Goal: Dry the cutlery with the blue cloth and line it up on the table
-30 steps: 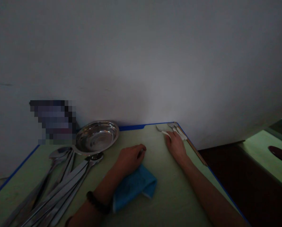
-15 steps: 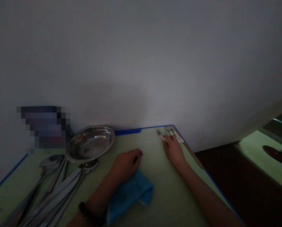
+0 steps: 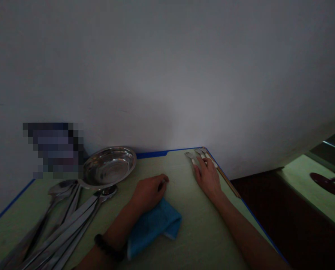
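My right hand [image 3: 209, 179] is at the far right corner of the table, its fingers closed on the white handle of a fork [image 3: 190, 155]. Other white-handled forks [image 3: 200, 151] lie just beside it, partly covered by my fingers. A pair of wooden chopsticks [image 3: 228, 182] runs along the right edge. My left hand [image 3: 149, 192] rests curled on the tabletop, with nothing visible in its fingers. Under that wrist lies a folded blue cloth [image 3: 155, 228].
On the left, an oval steel bowl [image 3: 111, 165] stands near the wall [image 3: 167, 75]. Several long-handled metal spoons [image 3: 63, 225] lie in front of it. A blurred-out object [image 3: 55, 146] leans at the wall. Another table with a dark red lid-like disc [image 3: 326, 183] stands to the right.
My right hand has shifted slightly around the fork, and the fork has turned a little leftward. My left hand stays almost where it was. The view has tilted slightly.
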Motion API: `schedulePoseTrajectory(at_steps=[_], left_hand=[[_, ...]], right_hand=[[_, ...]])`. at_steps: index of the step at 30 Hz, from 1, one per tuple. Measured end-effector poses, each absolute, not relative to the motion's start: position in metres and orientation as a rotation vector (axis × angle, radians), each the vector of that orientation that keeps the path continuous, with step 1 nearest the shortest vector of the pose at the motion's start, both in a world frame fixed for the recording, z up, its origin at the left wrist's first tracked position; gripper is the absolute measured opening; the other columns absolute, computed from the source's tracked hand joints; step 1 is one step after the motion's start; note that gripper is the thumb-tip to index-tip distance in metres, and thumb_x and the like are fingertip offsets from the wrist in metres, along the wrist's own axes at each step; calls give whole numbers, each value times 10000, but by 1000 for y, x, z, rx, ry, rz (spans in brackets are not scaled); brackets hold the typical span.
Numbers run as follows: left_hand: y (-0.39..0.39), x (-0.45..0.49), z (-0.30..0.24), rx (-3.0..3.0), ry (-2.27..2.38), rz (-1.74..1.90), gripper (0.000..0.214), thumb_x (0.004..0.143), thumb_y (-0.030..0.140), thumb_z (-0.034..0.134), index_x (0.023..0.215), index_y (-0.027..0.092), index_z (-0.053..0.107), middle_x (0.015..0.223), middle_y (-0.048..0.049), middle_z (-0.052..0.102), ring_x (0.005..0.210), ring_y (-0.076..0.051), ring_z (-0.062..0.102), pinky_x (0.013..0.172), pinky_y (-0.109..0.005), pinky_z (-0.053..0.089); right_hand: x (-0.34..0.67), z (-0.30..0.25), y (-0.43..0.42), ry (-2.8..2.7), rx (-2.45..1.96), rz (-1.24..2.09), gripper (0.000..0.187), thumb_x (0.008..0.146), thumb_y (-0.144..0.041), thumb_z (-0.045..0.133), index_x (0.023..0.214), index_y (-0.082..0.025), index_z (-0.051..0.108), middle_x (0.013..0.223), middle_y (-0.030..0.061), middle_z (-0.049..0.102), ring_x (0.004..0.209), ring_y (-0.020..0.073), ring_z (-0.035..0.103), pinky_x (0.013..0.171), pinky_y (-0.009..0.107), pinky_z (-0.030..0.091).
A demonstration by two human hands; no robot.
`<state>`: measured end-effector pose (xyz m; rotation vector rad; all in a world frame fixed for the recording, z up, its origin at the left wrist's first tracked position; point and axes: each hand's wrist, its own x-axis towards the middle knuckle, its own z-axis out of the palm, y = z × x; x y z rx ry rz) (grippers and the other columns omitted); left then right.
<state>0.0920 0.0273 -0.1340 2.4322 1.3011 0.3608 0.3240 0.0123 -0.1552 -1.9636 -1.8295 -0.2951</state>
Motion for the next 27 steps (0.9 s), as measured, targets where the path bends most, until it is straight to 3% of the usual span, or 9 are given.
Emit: schedulePoseTrajectory(at_steps=[6,16,27], left_hand=[[28,91,-134,2426,1292,378,228,856,276,389,1001,252,563,889,-5,690,756,-177,627,652,-263,403],[28,91,-136,2417,1296,385,221,856,274,396,997,252,564,887,-2,688,755,-176,625,656,-263,399],[29,94,-133,2415,1310,350,227,854,269,389,995,256,567,895,-1,684,778,-175,622,668,-266,402]], right_hand=[[328,-156,1,-1993,-1938,-326,318,869,-216,405,1129,-205,588,1016,86,552,822,169,525,756,274,414],[329,-155,23,-1970,-2042,-490,329,852,-203,427,1136,-229,590,939,107,571,900,246,456,765,366,330],[335,-157,20,-1837,-2101,-496,330,839,-202,452,1134,-260,590,960,101,565,902,245,424,751,365,297]])
